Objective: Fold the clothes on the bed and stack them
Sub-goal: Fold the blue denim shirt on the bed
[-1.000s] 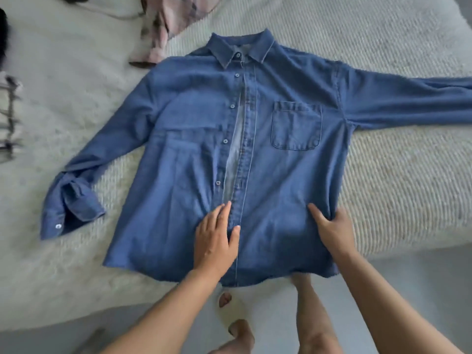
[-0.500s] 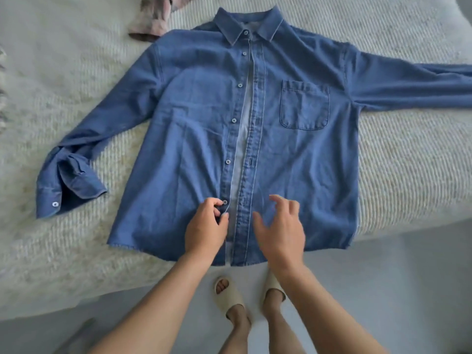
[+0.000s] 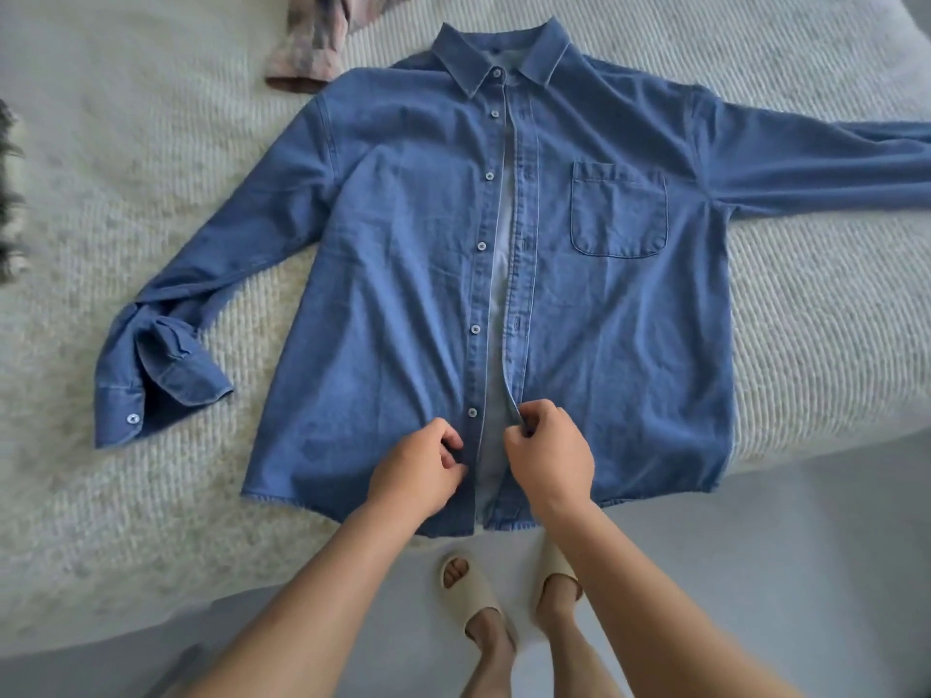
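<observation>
1. Head view: blue denim shirt (image 3: pixel 403 304) laid flat, front up, on white ribbed bed cover (image 3: pixel 816 345); collar far, hem just past the near bed edge.
2. Fabric soft, lightly creased; front unbuttoned below the collar, a narrow pale gap running down between the plackets; square patch pocket (image 3: pixel 619 209) on the right panel.
3. Left hand (image 3: pixel 418 476) curled, fingertips pinching the button placket near the hem, just below the lowest visible button (image 3: pixel 472 412).
4. Right hand (image 3: pixel 549 455) curled, thumb and fingers pinching the buttonhole placket edge, lifted slightly off the layer beneath.
5. Hands close together, a narrow strip of gap between them.
6. Left sleeve (image 3: pixel 211 294) angled down, cuff folded back; right sleeve (image 3: pixel 826 168) stretched straight past the frame edge.
7. Pink patterned garment (image 3: pixel 307 47) beyond the left shoulder, touching or just clear of it; cannot tell which.
8. Broad bare cover left of the shirt; grey floor (image 3: pixel 806 571) below, with beige slides (image 3: pixel 468 591) on the feet.
</observation>
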